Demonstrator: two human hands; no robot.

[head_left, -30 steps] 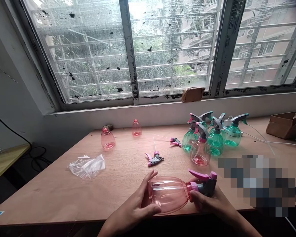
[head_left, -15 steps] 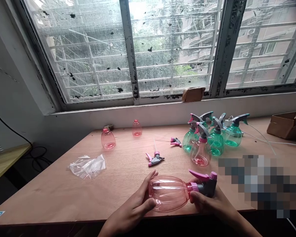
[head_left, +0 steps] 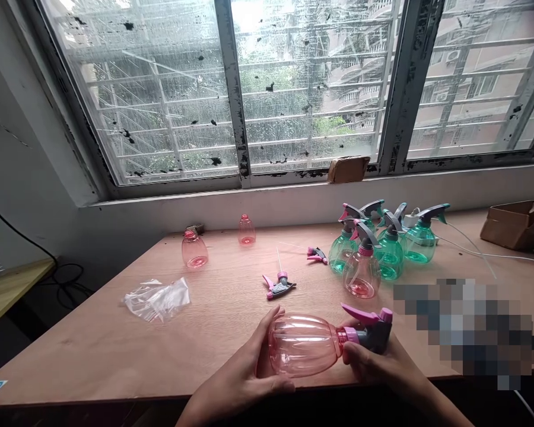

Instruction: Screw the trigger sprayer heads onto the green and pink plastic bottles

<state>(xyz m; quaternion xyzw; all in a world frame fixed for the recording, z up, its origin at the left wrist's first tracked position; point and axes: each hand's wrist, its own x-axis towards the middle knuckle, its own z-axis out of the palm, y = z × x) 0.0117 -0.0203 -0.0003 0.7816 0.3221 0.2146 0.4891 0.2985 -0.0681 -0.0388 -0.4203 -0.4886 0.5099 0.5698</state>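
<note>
A pink transparent spray bottle (head_left: pixel 305 347) lies sideways in the air over the table's front edge, its base to the left. My left hand (head_left: pixel 242 376) cups the base, fingers behind it and thumb stretched along the underside. Around the neck and the grey-and-pink spray head (head_left: pixel 374 331), my right hand (head_left: pixel 380 363) is closed, thumb on the pink collar. Behind the bottle lie two loose spray heads: a nearer spray head (head_left: pixel 281 287) with its tube pointing away, and a farther spray head (head_left: pixel 317 255).
Two headless pink bottles, a left bottle (head_left: pixel 194 250) and a back bottle (head_left: pixel 246 230), stand toward the wall. Several green spray bottles (head_left: pixel 389 258) cluster at right behind a pink spray bottle (head_left: pixel 362 276). A plastic bag (head_left: pixel 158 299) lies left; a cardboard box (head_left: pixel 511 225) sits far right.
My left thumb has slid down off the bottle's side to its underside. The bottle has tilted up very slightly; my right hand keeps its hold on the neck.
</note>
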